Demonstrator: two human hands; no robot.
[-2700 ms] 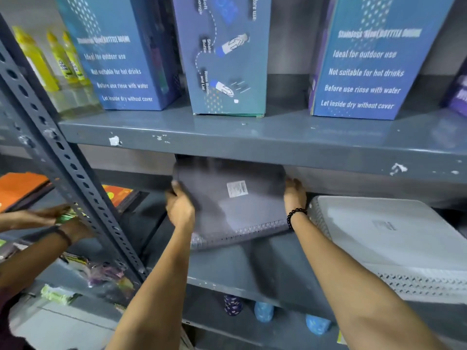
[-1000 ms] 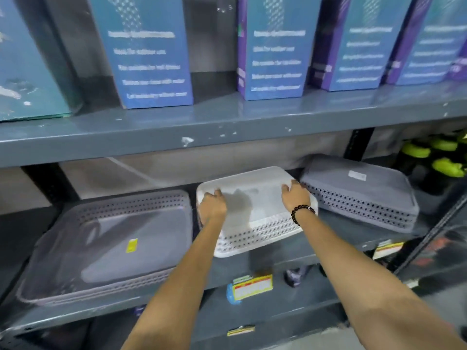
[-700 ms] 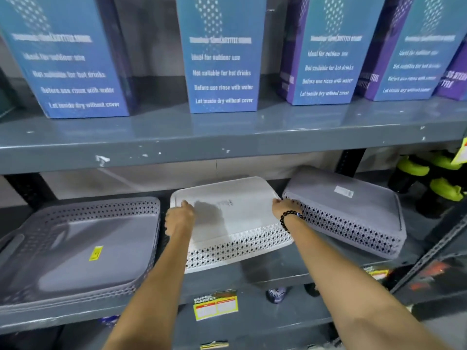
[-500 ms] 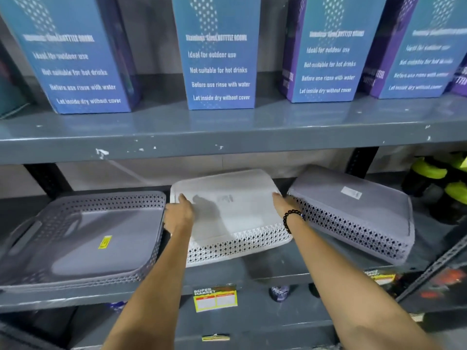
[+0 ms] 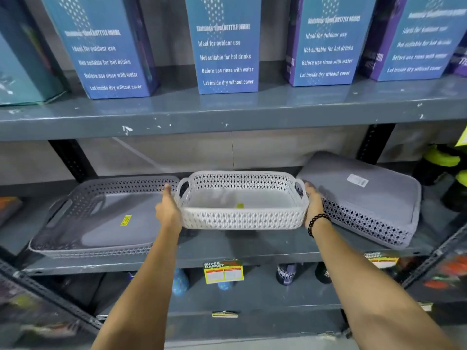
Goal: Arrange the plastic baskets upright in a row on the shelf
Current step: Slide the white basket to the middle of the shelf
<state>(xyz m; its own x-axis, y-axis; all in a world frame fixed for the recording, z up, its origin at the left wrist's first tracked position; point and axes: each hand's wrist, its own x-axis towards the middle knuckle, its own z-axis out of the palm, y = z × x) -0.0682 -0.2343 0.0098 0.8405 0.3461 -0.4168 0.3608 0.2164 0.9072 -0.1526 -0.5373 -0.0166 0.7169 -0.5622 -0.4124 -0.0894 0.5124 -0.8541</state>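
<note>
A white plastic basket with a perforated wall is upright, open side up, at the middle of the grey shelf. My left hand grips its left end and my right hand grips its right end. To its left a grey basket lies upright with a yellow sticker inside. To its right another grey basket lies upside down, tilted, bottom facing up with a white label.
The upper shelf carries several blue and purple bottle boxes close above the baskets. Green-capped bottles stand at the far right. A price tag hangs on the shelf's front edge, with bottles on the shelf below.
The white basket was upside down under my hands; now it is turned open side up, held by both ends. Earlier I set the grey basket upright at the left.
</note>
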